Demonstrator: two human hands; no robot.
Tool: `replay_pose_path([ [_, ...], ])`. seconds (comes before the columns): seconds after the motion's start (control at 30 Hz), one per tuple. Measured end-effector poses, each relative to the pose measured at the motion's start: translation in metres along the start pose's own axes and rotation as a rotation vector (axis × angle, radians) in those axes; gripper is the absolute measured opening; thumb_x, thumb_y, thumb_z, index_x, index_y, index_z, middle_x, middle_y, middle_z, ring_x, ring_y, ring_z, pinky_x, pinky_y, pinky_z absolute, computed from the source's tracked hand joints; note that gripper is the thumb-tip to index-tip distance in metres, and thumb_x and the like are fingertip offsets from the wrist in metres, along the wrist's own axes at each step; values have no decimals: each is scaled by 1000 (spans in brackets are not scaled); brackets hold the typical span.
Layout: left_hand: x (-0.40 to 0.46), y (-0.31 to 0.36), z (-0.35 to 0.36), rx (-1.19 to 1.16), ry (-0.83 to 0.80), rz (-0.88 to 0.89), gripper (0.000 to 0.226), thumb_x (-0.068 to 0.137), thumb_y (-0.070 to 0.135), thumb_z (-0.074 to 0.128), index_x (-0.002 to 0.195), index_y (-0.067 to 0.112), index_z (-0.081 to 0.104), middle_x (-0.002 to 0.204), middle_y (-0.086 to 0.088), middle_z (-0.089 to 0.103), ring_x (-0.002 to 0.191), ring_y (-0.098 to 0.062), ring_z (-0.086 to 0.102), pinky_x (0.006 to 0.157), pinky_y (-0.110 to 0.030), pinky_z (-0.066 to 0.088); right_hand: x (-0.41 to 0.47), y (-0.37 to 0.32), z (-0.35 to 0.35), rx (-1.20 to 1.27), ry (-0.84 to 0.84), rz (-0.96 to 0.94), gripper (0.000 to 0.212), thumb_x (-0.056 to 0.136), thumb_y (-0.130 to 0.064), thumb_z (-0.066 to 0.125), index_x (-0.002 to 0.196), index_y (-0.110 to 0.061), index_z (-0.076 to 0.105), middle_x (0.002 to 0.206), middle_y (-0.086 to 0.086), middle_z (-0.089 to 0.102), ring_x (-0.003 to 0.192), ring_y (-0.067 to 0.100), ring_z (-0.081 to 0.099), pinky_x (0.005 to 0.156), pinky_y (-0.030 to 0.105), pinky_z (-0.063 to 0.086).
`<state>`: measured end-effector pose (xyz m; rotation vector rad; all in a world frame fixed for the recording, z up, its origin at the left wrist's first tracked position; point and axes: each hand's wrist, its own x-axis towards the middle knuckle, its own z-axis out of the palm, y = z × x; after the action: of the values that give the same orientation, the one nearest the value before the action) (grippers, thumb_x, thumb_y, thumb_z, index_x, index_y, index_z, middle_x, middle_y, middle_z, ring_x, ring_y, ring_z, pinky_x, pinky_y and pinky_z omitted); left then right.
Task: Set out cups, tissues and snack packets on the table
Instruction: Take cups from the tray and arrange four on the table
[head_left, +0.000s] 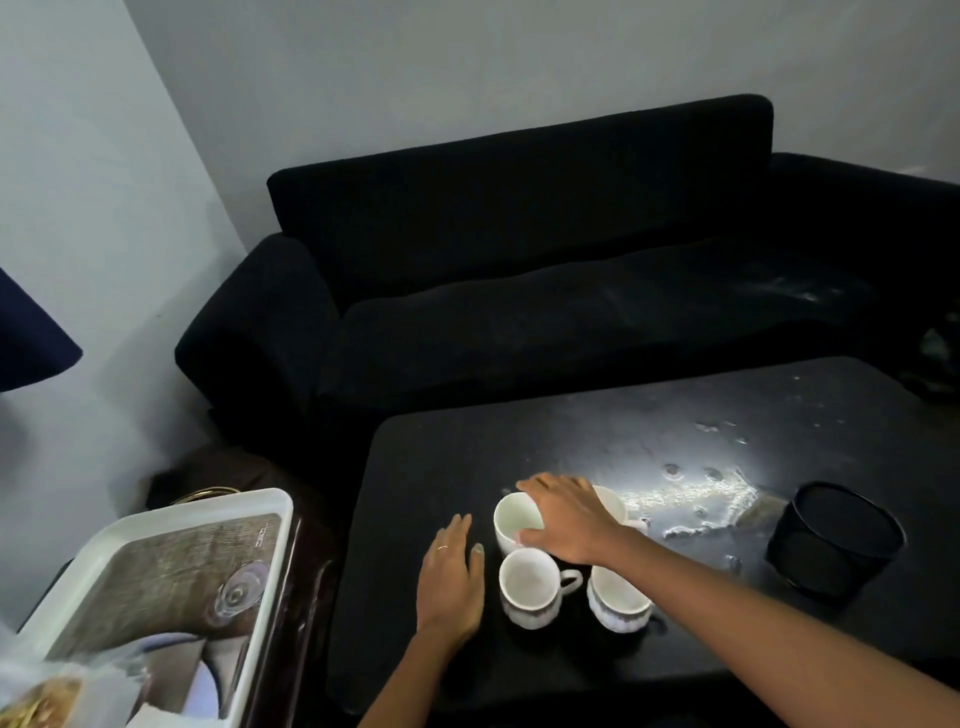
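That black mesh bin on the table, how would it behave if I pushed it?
The mesh bin looks light and empty, so it would probably slide easily. It narrows toward its base, so a high push might tip it.

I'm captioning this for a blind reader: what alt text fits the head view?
A person's right hand grips a white cup among four on a black table, while the left hand rests flat beside them. A white tray sits left, a black sofa behind.

Dim overall. Glare patch on the dark counter (691, 499). Black sofa (519, 249) loses detail. Wide-angle bending at edges; lower-left corner blurred.
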<state>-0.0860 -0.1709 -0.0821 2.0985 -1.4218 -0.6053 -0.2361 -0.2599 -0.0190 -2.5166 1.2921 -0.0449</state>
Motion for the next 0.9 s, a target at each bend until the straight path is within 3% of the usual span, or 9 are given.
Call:
replay_pose_path([
  [0.1,12,-3,6,150,9,26,53,102,26,34,152,21,19,160,4,16,148,-15,7,121,-36,6,4,-7,5,0,-21,0,69,81,-52,57,139,-19,38,140,4,45,127,25,42,106,39,27],
  [0.27,32,-9,15,266,42,103,53,101,28,31,152,22,16,160,7,13,148,-13,2,120,-35,-3,12,-11,11,34,-11,25,68,79,-47,60,137,-17,42,137,4,48,127,24,43,106,39,32],
  [0.5,52,-19,27,294,90,105,51,102,32,27,151,23,18,160,7,15,148,-12,4,121,-35,-2,32,-2,15,211,15,65,72,77,-43,70,138,-20,40,136,2,46,129,21,39,95,32,37],
  [0.7,53,-23,30,335,148,72,57,99,43,24,152,24,15,161,7,10,149,-12,1,119,-35,-4,84,4,8,253,25,95,75,74,-38,75,138,-16,42,137,6,47,127,25,42,104,39,38],
  [0.9,52,-24,30,329,137,61,60,99,46,23,153,24,11,161,6,7,149,-12,-3,118,-34,-9,137,10,2,285,63,132,75,73,-33,77,137,-12,44,138,12,45,127,29,42,104,37,36],
])
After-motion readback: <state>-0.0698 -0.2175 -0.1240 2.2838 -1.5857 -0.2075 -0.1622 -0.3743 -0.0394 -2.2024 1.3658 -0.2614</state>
